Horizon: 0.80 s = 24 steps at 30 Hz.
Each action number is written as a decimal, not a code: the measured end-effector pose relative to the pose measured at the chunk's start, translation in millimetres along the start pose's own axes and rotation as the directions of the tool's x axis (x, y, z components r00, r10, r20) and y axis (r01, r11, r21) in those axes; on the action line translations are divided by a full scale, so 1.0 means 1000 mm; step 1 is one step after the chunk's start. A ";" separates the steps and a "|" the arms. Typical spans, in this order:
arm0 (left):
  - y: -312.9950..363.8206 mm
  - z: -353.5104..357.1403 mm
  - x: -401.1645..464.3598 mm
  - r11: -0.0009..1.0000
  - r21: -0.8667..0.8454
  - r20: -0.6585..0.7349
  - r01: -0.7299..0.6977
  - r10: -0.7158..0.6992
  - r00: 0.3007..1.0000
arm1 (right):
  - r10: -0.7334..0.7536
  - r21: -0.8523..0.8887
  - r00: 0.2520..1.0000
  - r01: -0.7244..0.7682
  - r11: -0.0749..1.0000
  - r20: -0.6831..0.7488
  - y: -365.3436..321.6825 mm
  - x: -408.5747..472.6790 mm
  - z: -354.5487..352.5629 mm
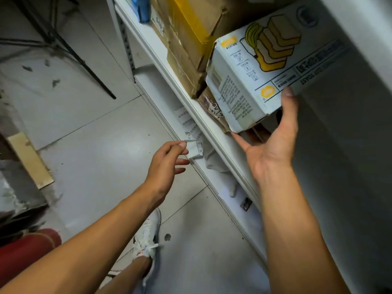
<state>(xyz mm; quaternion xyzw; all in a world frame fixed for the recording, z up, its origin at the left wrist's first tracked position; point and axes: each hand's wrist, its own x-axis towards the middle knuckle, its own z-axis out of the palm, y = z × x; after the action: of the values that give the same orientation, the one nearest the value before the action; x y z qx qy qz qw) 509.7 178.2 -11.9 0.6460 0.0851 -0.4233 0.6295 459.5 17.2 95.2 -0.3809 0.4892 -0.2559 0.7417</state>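
**Item 1 – white carton** [265, 66], printed with sliced toast and bananas. It sits tilted on the upper shelf [191, 98], its lower corner jutting past the front edge and resting partly on a brown parcel [214, 109] with a handwritten label. With other boxes packed close beside it, the tilt looks like the only way it can go in or out.

**Item 2 – right hand** [273, 149]. Spread wide, palm up, with the thumb laid flat against the carton's printed face and the fingers reaching under its low corner. It props the carton rather than clasping it, probably to take the weight while steering the box.

**Item 3 – left hand** [165, 164]. Fingers loose and slightly spread, holding nothing for certain. The fingertips are at the folded end of a paper label strip [188, 126] trailing off the lower shelf [157, 81]; whether they touch it cannot be told.

**Item 4 – neighbours.** Brown cardboard boxes [186, 52] and a yellow pack [186, 20] stand along the same shelf, left of the carton.

**Item 5 – below.** Grey tiled floor [106, 145] and one white shoe [148, 236].
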 end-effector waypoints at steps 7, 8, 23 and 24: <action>0.056 0.003 0.005 0.990 -0.101 0.108 -0.102 0.112 0.988 | 0.061 -0.078 0.996 -0.056 0.995 0.064 0.031 -0.030 -0.026; 0.063 0.001 0.005 0.989 -0.104 0.128 -0.105 0.118 0.985 | 0.071 -0.080 0.994 -0.064 0.995 0.087 0.040 -0.037 -0.032; 0.035 -0.064 -0.009 0.943 0.320 0.656 -0.095 -0.148 0.740 | 0.182 -0.238 0.941 -0.114 0.965 0.285 0.116 -0.092 -0.136; 0.029 -0.066 -0.013 0.925 0.350 0.623 -0.147 -0.113 0.774 | 0.181 -0.271 0.956 -0.116 0.955 0.230 0.120 -0.095 -0.136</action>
<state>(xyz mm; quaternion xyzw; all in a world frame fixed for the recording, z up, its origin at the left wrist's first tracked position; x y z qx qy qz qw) 549.7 236.8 8.1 0.5758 -0.2207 -0.6180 0.4878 297.7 114.9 16.4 -0.4643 0.4471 -0.0834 0.7599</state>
